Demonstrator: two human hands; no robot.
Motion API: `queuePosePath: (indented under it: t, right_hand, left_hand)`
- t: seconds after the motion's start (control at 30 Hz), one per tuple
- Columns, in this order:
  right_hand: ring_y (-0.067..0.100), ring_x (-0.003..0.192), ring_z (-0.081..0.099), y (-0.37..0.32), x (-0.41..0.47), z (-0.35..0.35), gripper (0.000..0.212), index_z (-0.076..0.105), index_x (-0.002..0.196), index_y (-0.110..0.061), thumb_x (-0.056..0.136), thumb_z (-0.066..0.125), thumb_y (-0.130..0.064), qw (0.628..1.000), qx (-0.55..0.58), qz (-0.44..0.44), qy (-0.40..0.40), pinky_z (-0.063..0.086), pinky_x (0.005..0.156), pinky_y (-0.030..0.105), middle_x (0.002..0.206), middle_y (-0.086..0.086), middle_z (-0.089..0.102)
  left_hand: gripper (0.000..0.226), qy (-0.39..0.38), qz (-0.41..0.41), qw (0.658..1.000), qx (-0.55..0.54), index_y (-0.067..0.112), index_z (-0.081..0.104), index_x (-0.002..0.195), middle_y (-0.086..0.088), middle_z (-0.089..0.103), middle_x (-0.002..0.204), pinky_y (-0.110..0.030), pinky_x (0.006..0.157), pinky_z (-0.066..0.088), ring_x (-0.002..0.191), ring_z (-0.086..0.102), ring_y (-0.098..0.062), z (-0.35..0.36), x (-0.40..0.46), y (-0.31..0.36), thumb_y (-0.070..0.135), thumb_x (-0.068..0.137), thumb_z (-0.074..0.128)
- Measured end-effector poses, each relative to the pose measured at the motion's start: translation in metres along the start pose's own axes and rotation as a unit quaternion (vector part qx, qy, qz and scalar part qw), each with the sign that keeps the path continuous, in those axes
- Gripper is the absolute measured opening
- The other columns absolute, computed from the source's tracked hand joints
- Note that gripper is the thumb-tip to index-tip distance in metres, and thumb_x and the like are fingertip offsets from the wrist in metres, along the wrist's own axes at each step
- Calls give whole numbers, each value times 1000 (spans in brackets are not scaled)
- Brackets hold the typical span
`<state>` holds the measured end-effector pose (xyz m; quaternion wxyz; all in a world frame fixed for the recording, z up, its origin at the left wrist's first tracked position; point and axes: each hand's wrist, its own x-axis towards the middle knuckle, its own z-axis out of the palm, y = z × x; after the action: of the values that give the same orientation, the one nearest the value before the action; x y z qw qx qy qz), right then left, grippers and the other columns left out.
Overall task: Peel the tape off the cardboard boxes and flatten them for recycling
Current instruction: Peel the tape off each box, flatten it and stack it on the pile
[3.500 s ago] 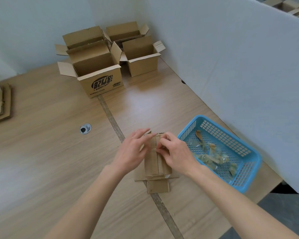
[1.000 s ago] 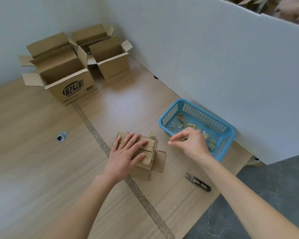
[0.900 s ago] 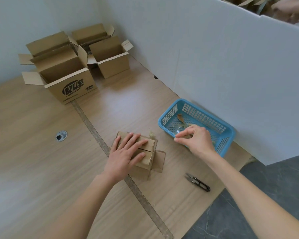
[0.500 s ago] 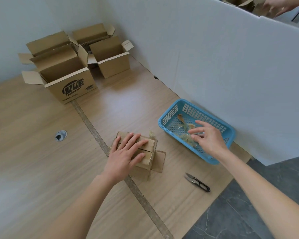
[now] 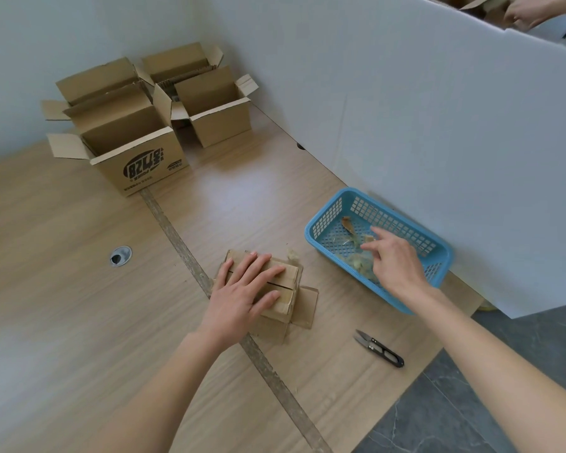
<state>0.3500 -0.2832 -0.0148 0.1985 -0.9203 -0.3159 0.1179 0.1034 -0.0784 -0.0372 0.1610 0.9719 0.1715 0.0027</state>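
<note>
> Right hand (image 5: 394, 266) has moved off the small box (image 5: 280, 291) to over the blue basket (image 5: 327, 220), fingers loose, tape scraps (image 5: 356, 256) below.

> Yep. Left hand (image 5: 242, 294) flat on it, near the table's right edge. Probably flattening next.

Bright, even, diffuse daylight-like light, no hard highlights. Pale sheen on the light wooden tabletop (image 5: 62, 322), strongest near its left edge and behind the blue plastic mesh basket (image 5: 440, 253) toward the boxes. Soft, short shadows fall under the forearms and beside the open brown cardboard boxes (image 5: 138, 138). Wide-angle bending: white partition panel (image 5: 438, 125) edges curve, table seam slants. Centre sharp; corners slightly soft, forearms smeared near bottom edge.
</note>
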Motion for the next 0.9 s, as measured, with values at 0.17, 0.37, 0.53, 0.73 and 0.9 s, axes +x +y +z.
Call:
queuePosePath:
  t: [0.17, 0.37, 0.53, 0.73, 0.9]
  right_hand:
    - [14, 102, 64, -21, -7, 5, 21, 75, 115, -12, 96, 65, -13, 992, 51, -84, 81, 57, 91, 40, 135, 1, 59]
    - [3, 123, 54, -93, -21, 41, 58, 58, 139, -25, 88, 71, -49, 957, 173, -187, -138, 44, 106, 26, 137, -12, 60]
    - [16, 113, 63, -115, -16, 51, 50, 57, 136, -29, 91, 67, -48, 962, 44, -250, -103, 51, 95, 33, 129, -5, 66]
    - [23, 87, 70, -133, -18, 44, 30, 63, 130, -24, 103, 50, -27, 962, 134, -228, -70, 55, 79, 40, 97, 1, 76]
    - [20, 101, 63, -143, -39, 52, 39, 54, 131, -31, 98, 58, -50, 995, 87, -41, 11, 49, 75, 37, 111, -8, 62]
  left_hand:
    - [54, 19, 1, 1000, -12, 50, 28, 154, 22, 15, 166, -42, 126, -7, 155, -2, -2, 2, -1, 1, 67, 103, 22]
    - [89, 163, -116, 977, -77, 26, 43, 149, 6, 29, 161, -45, 124, 18, 150, 23, -20, 3, -11, 0, 79, 79, 56]
    - [91, 156, -212, 956, -127, 32, 48, 146, 11, 33, 133, -37, 100, 44, 121, 41, -13, -2, -28, -5, 86, 72, 55]
    - [87, 182, -283, 925, -175, 47, 19, 158, 15, 46, 122, -33, 82, 50, 101, 52, -9, -17, -24, 12, 76, 84, 54]
    - [63, 130, -356, 905, -193, 30, 50, 141, 4, 56, 126, -41, 92, 49, 118, 57, -22, -29, -15, 9, 39, 82, 70]
